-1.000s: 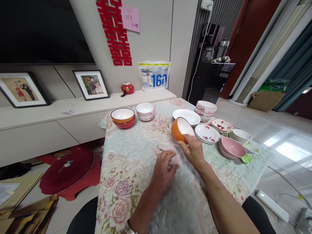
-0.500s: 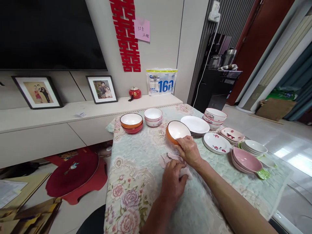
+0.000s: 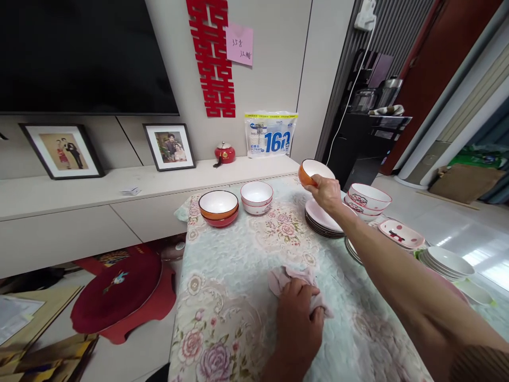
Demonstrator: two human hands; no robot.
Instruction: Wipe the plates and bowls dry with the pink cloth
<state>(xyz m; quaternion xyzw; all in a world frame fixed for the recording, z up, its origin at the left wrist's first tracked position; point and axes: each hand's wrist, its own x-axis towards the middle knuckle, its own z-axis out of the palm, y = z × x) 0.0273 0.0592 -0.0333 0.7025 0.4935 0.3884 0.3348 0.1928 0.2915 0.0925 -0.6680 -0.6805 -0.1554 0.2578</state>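
My right hand [image 3: 326, 193] grips the near rim of an orange bowl [image 3: 308, 174] with a white inside, held up above the far part of the table, behind the stack of white plates [image 3: 318, 213]. My left hand [image 3: 300, 313] rests low on the tablecloth, its fingers closed on a crumpled pale pink cloth [image 3: 280, 280]. At the table's far left stands an orange bowl [image 3: 218, 202] nested in a red bowl [image 3: 222, 219]. Beside them sit stacked white bowls with pink rims [image 3: 256, 199].
On the right stand red-rimmed bowls [image 3: 368, 199], a dotted pink dish [image 3: 401, 234] and small pale bowls [image 3: 447, 261]; my right arm partly covers other dishes. Behind the table runs a white cabinet [image 3: 167, 183] with picture frames and a red jar [image 3: 225, 154]. A red stool [image 3: 127, 297] stands at left.
My right hand has lifted the orange bowl and carried it away from me and to the right. My left hand stays on the pink cloth. The view has shifted slightly.
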